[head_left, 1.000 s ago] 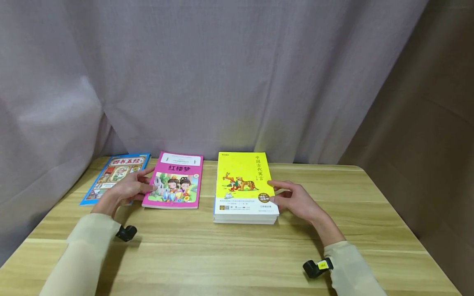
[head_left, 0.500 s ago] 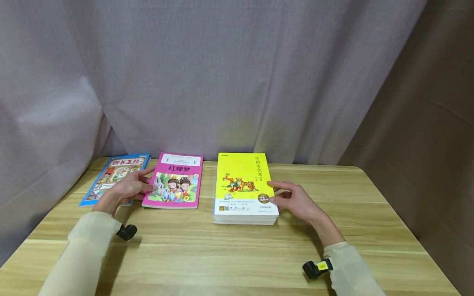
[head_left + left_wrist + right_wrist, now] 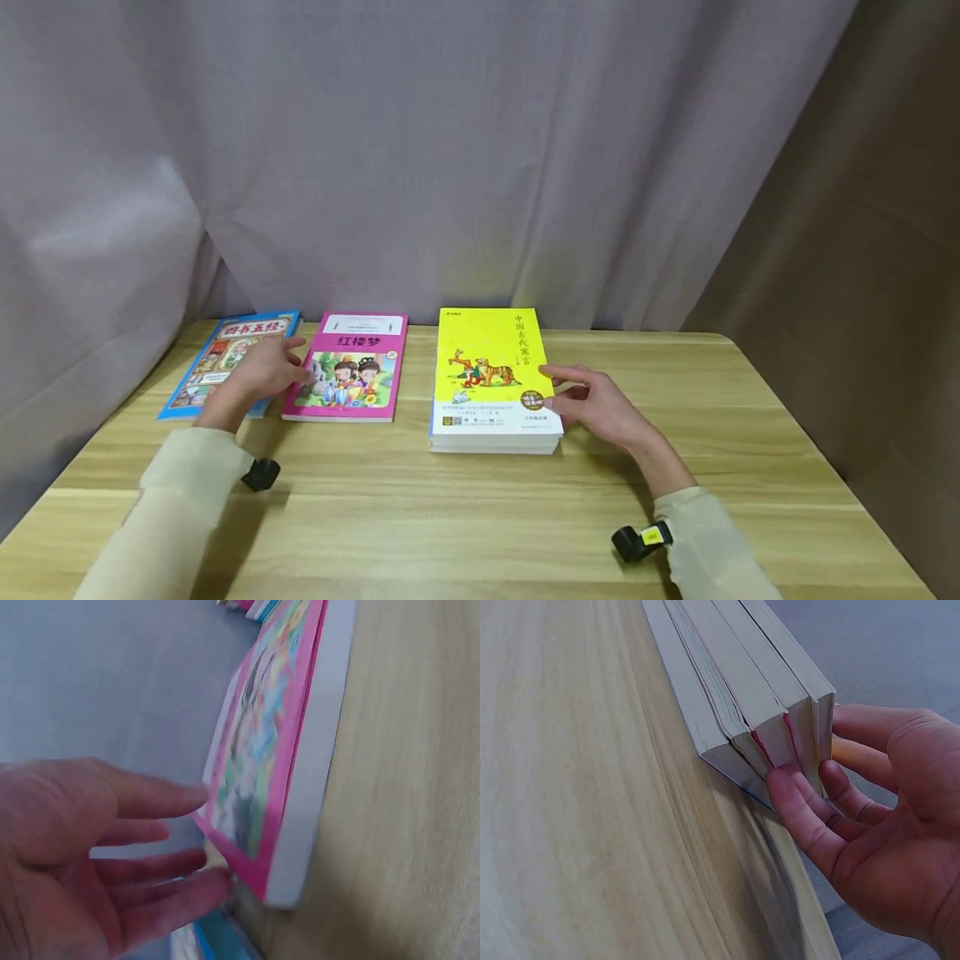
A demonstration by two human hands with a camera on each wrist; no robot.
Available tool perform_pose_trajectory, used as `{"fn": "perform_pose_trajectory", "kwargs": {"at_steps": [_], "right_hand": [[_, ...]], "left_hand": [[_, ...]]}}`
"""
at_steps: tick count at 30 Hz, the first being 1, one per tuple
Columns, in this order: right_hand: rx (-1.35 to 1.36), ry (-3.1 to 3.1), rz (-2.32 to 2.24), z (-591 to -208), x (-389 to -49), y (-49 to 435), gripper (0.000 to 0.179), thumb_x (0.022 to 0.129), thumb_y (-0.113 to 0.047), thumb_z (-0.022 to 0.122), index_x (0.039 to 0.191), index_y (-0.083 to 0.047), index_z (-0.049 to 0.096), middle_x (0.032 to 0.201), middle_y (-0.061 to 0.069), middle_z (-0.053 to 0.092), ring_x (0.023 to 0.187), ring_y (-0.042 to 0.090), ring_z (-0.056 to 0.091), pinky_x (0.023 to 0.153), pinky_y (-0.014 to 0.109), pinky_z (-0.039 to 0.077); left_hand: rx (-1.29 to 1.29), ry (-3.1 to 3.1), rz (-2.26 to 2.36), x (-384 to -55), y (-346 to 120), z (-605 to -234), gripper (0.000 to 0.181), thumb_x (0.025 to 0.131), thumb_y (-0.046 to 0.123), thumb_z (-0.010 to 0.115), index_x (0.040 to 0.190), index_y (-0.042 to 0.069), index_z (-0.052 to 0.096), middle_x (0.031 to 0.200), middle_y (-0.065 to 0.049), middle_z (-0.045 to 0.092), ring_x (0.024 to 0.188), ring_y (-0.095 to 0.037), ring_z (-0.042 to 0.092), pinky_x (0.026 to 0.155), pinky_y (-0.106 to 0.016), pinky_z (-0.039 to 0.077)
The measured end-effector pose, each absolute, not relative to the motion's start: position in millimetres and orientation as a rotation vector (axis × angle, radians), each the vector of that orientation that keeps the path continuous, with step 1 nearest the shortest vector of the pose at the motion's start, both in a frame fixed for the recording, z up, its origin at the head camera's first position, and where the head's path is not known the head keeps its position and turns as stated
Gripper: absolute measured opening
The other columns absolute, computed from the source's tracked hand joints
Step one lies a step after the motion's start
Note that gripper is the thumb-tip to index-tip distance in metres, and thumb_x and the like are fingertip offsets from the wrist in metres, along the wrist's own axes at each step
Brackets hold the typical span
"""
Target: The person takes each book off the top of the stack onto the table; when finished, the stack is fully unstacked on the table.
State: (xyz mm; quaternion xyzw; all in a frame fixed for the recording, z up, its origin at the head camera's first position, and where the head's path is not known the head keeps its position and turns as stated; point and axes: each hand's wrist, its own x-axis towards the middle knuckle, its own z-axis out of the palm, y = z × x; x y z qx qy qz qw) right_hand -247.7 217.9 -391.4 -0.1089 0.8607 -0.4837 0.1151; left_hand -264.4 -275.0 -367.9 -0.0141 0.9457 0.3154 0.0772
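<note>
Left hand (image 3: 262,368) has shifted slightly toward the far side, at the pink book's (image 3: 352,379) left edge; fingers loose, grasping nothing, contact hard to tell. That book lies flat on the table (image 3: 375,517), between the blue book (image 3: 228,358) at left and the book stack (image 3: 487,375). Right hand (image 3: 603,408) clenches nothing either: fingertips rest along the stack's right side, probably steadying it. Visible covers face up, perhaps for reading titles from the near side.
</note>
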Motion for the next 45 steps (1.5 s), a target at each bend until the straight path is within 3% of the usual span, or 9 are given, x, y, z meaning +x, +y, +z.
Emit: {"fn": "perform_pose_trajectory", "kwargs": {"at_steps": [4, 9, 13, 20, 25, 30, 37, 45], "right_hand": [[-0.322, 2.531, -1.416, -389.4, -248.6, 218.3, 0.059, 0.097, -0.023, 0.077, 0.152, -0.01, 0.058, 0.151, 0.02, 0.052, 0.116, 0.032, 0.063, 0.085, 0.027, 0.057], [-0.356, 2.514, -1.439, -389.6, -248.6, 217.7, 0.061, 0.097, -0.024, 0.077, 0.152, -0.007, 0.057, 0.143, 0.022, 0.056, 0.112, 0.03, 0.064, 0.086, 0.028, 0.057], [-0.369, 2.507, -1.449, -390.3, -247.9, 217.2, 0.063, 0.097, -0.025, 0.078, 0.153, -0.006, 0.056, 0.137, 0.022, 0.059, 0.109, 0.028, 0.064, 0.085, 0.028, 0.057], [-0.375, 2.503, -1.462, -391.2, -248.9, 216.3, 0.061, 0.098, -0.024, 0.077, 0.152, -0.007, 0.056, 0.135, 0.021, 0.058, 0.106, 0.028, 0.064, 0.085, 0.027, 0.058], [-0.387, 2.488, -1.519, -393.8, -248.9, 214.5, 0.06, 0.099, -0.022, 0.075, 0.153, -0.005, 0.055, 0.133, 0.023, 0.056, 0.1, 0.026, 0.064, 0.078, 0.028, 0.061], [-0.346, 2.528, -1.552, -396.9, -248.7, 211.1, 0.063, 0.098, -0.025, 0.077, 0.154, -0.007, 0.055, 0.129, 0.022, 0.055, 0.095, 0.025, 0.061, 0.072, 0.026, 0.06], [-0.337, 2.605, -1.498, -399.0, -248.8, 209.2, 0.067, 0.094, -0.03, 0.082, 0.152, -0.008, 0.057, 0.123, 0.018, 0.061, 0.1, 0.026, 0.06, 0.075, 0.025, 0.055], [-0.306, 2.556, -1.524, -397.0, -249.5, 209.7, 0.067, 0.094, -0.028, 0.082, 0.152, -0.008, 0.057, 0.121, 0.018, 0.058, 0.093, 0.024, 0.061, 0.07, 0.026, 0.059]], "left_hand": [[-0.002, 3.009, 0.775, -261.7, -262.0, -356.8, 0.068, 0.1, 0.025, 0.069, 0.154, -0.008, 0.045, 0.132, -0.034, 0.065, 0.12, -0.049, 0.064, 0.101, -0.061, 0.055], [0.121, 3.048, 0.798, -257.2, -243.1, -357.0, 0.062, 0.103, 0.028, 0.065, 0.153, -0.005, 0.049, 0.129, -0.031, 0.07, 0.12, -0.05, 0.066, 0.102, -0.063, 0.055], [0.224, 3.051, 0.823, -255.5, -227.4, -362.0, 0.058, 0.103, 0.026, 0.066, 0.15, -0.004, 0.053, 0.123, -0.028, 0.073, 0.115, -0.045, 0.069, 0.099, -0.06, 0.056], [0.364, 2.928, 0.999, -250.3, -202.9, -366.5, 0.053, 0.104, 0.022, 0.067, 0.15, -0.001, 0.056, 0.118, -0.021, 0.076, 0.095, -0.027, 0.074, 0.077, -0.037, 0.06], [0.417, 2.783, 1.176, -243.8, -184.5, -369.5, 0.054, 0.103, 0.021, 0.068, 0.151, 0.0, 0.055, 0.121, -0.023, 0.074, 0.083, -0.023, 0.074, 0.071, -0.029, 0.062], [0.419, 2.657, 1.316, -239.2, -164.5, -372.2, 0.055, 0.103, 0.024, 0.069, 0.153, 0.005, 0.055, 0.126, -0.022, 0.071, 0.091, -0.027, 0.073, 0.071, -0.033, 0.065], [0.416, 2.527, 1.431, -236.9, -141.9, -379.2, 0.057, 0.105, 0.017, 0.066, 0.157, 0.006, 0.05, 0.128, -0.023, 0.068, 0.08, -0.028, 0.072, 0.067, -0.04, 0.066], [0.4, 2.482, 1.459, -239.1, -131.6, -386.5, 0.06, 0.103, 0.019, 0.069, 0.159, 0.011, 0.048, 0.131, -0.022, 0.066, 0.085, -0.023, 0.072, 0.068, -0.037, 0.067]]}}
